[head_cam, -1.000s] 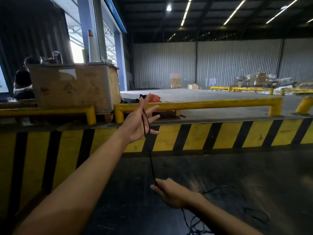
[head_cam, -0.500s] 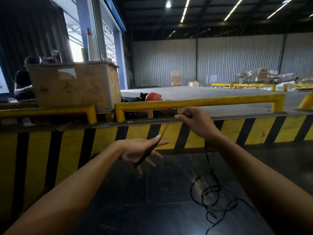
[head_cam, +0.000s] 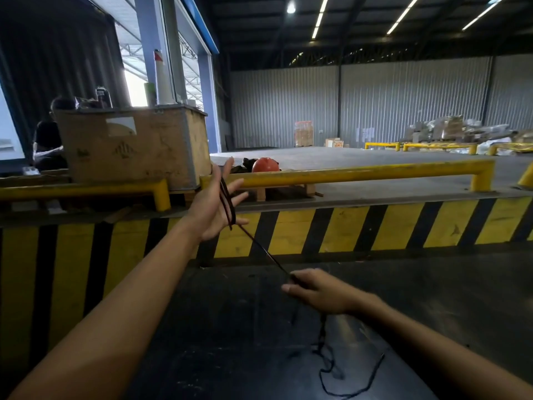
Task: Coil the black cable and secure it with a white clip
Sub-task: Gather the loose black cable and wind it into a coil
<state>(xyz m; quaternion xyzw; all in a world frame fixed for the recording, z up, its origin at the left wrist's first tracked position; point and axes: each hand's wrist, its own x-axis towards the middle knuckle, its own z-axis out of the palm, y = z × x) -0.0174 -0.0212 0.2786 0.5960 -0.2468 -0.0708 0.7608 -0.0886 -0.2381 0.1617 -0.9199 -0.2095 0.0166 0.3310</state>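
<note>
The thin black cable [head_cam: 261, 246] runs taut from my left hand down to my right hand. My left hand [head_cam: 215, 207] is raised, palm toward me, fingers spread, with a few cable loops wound around the palm. My right hand [head_cam: 315, 291] is lower and nearer, pinching the cable between fingers and thumb. Below it the loose rest of the cable lies in slack curls on the dark surface [head_cam: 432, 298]. No white clip is visible.
A yellow-and-black striped barrier [head_cam: 375, 226] and a yellow rail [head_cam: 360, 173] run across ahead. A cardboard-covered crate [head_cam: 132, 145] stands at left with a seated person [head_cam: 47, 140] behind it. A red helmet [head_cam: 265, 165] lies behind the rail.
My left hand has risen and turned upright with another loop on it. My right hand has dropped from near the rail to low over the dark surface, pulling the cable taut.
</note>
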